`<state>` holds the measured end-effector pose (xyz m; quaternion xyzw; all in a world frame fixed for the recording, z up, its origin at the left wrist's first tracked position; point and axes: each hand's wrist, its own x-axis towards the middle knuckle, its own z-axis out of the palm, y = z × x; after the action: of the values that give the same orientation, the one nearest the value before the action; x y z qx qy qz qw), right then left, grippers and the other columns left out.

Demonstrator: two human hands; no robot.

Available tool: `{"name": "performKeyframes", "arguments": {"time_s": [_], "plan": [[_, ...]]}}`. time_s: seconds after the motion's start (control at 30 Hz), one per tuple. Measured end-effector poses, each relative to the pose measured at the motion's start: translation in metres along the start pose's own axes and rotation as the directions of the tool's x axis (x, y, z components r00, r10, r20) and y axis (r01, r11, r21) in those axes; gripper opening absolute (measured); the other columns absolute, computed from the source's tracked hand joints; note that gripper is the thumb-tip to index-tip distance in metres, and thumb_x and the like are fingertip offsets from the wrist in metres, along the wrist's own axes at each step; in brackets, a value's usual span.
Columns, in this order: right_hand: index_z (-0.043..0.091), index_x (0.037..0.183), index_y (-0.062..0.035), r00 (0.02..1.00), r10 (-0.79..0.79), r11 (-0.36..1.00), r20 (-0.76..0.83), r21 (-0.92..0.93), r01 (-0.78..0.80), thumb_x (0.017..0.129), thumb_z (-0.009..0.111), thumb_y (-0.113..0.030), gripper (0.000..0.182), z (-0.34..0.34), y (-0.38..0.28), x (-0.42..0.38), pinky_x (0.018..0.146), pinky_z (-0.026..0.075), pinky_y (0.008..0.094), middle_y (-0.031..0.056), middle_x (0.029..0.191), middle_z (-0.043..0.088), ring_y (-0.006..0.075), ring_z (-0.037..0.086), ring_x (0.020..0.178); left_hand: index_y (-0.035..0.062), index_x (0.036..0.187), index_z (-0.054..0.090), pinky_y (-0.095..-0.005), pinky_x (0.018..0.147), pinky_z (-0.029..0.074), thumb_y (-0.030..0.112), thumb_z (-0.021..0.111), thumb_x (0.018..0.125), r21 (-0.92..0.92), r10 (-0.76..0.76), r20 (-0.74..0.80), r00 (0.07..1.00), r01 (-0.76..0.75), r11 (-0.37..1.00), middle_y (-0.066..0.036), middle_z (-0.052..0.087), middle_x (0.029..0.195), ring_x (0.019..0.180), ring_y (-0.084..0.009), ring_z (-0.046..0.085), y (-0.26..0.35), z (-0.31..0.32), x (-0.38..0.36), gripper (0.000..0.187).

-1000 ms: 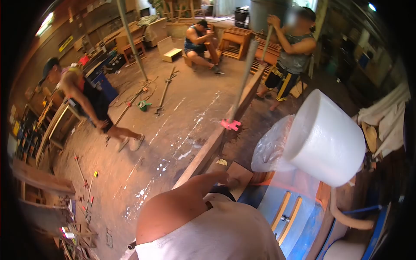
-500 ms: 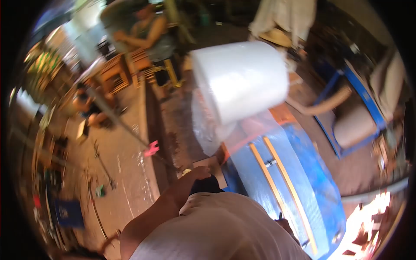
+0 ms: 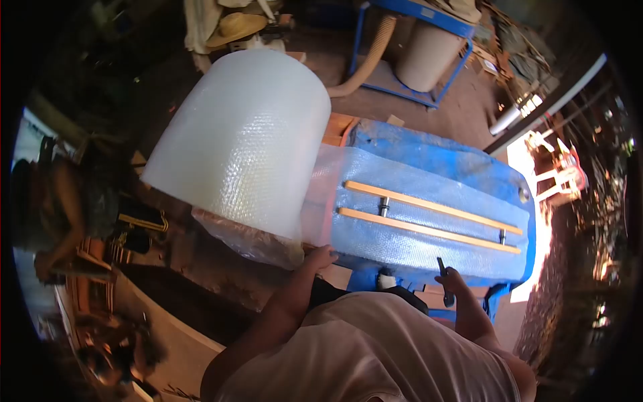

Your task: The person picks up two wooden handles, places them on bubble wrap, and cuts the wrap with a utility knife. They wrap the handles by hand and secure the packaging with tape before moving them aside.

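My right hand is closed around a slim dark tool, held upright at the near edge of the table. At that same edge, beside the large roll, my left hand has its fingers curled; what they hold, if anything, is hidden. A sheet of bubble wrap runs from the bubble wrap roll across the blue-covered table. On the sheet lie two long light wooden bars, joined by short metal pieces.
Loose clear plastic hangs under the roll. Behind the table stands a blue-framed machine with a ribbed hose. A straw hat lies at the back. One person is on the left, another lower down.
My view has swung to the right, so the table now lies crosswise in front of me. The right hand and its tool have come into fuller view; the left hand stays near the table edge.
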<state>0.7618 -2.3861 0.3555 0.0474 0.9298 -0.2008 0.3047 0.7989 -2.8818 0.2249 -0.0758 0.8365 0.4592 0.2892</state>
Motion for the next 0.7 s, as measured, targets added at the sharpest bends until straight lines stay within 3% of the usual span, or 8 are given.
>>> {"name": "performKeyframes", "arguments": {"time_s": [0.07,0.13,0.23,0.3,0.37,0.5,0.63,0.7], "plan": [[0.054,0.082,0.0023,0.996,-0.035,0.993,-0.086,0.107,0.044,0.068,0.073,-0.028,0.038,-0.005,-0.067,-0.037,0.063,0.045,0.0396,0.0173,0.075,0.059,0.0283,0.058,0.07,0.0056,0.111,0.056,-0.038,0.088,0.044,0.035,0.063,0.076,0.184,0.081,0.007,0.997,-0.081,0.98,-0.018,0.059,0.108,0.103,-0.0319,0.055,0.043,-0.032,0.004,0.046],[0.052,0.084,0.0024,0.991,-0.03,0.981,-0.128,0.186,0.053,0.07,0.071,-0.026,0.037,-0.005,-0.114,-0.063,0.062,0.045,0.04,0.0174,0.074,0.059,0.028,0.058,0.069,0.0058,0.113,0.055,-0.0382,0.088,0.043,0.035,0.064,0.076,0.176,0.127,0.072,0.989,-0.138,0.975,-0.019,0.058,0.111,0.104,-0.0318,0.055,0.062,-0.046,0.037,0.047],[0.052,0.085,0.0023,0.986,0.02,0.968,-0.166,0.251,0.023,0.072,0.071,-0.026,0.037,0.002,-0.156,-0.094,0.062,0.045,0.0398,0.0173,0.074,0.059,0.0277,0.057,0.068,0.0066,0.116,0.054,-0.0384,0.089,0.043,0.035,0.064,0.077,0.293,0.32,0.048,0.946,-0.319,0.901,-0.021,0.057,0.111,0.105,-0.032,0.054,0.105,-0.068,0.083,0.05],[0.052,0.086,0.0024,0.98,0.052,0.964,-0.193,0.266,0.001,0.073,0.07,-0.026,0.037,0.016,-0.166,-0.103,0.062,0.045,0.0397,0.0174,0.073,0.058,0.0277,0.058,0.068,0.0068,0.115,0.054,-0.0385,0.088,0.043,0.034,0.063,0.077,0.286,0.33,0.077,0.941,-0.338,0.897,-0.02,0.057,0.111,0.106,-0.032,0.054,0.155,-0.094,0.093,0.048],[0.052,0.089,0.0029,0.954,0.022,0.919,-0.298,0.381,0.098,0.074,0.069,-0.026,0.037,0.035,-0.169,-0.106,0.065,0.045,0.0388,0.0163,0.076,0.059,0.0261,0.058,0.071,0.0067,0.115,0.054,-0.0384,0.088,0.043,0.033,0.063,0.077,0.322,0.405,0.097,0.909,-0.414,0.851,-0.02,0.057,0.111,0.105,-0.032,0.054,0.18,-0.107,0.123,0.047],[0.052,0.104,0.0041,0.972,0.188,0.74,-0.138,0.671,-0.048,0.078,0.066,-0.023,0.04,0.05,-0.198,-0.102,0.079,0.045,0.0329,0.0165,0.092,0.06,0.0218,0.058,0.087,0.0048,0.113,0.054,-0.0368,0.088,0.043,0.03,0.063,0.078,0.207,0.506,0.076,0.859,-0.51,0.835,-0.017,0.059,0.11,0.104,-0.0307,0.055,0.21,-0.137,0.148,0.044],[0.048,0.113,0.0024,0.994,0.095,0.618,-0.048,0.786,-0.021,0.076,0.061,-0.019,0.044,0.077,-0.204,-0.066,0.076,0.045,0.0338,0.0158,0.091,0.059,0.0208,0.057,0.084,0.0023,0.11,0.055,-0.037,0.089,0.043,0.029,0.062,0.078,0.426,0.381,0.108,0.918,-0.389,0.817,-0.019,0.058,0.11,0.104,-0.0322,0.055,0.157,-0.179,0.164,0.042],[0.048,0.111,0.0016,0.976,0.023,0.731,-0.216,0.67,0.131,0.076,0.059,-0.02,0.042,0.133,-0.187,-0.021,0.074,0.045,0.0349,0.0169,0.091,0.059,0.0231,0.058,0.083,0.0022,0.108,0.057,-0.0401,0.09,0.043,0.029,0.059,0.078,0.686,0.235,0.074,0.969,-0.22,0.693,-0.019,0.059,0.108,0.103,-0.0324,0.056,0.108,-0.206,0.178,0.041]]}}
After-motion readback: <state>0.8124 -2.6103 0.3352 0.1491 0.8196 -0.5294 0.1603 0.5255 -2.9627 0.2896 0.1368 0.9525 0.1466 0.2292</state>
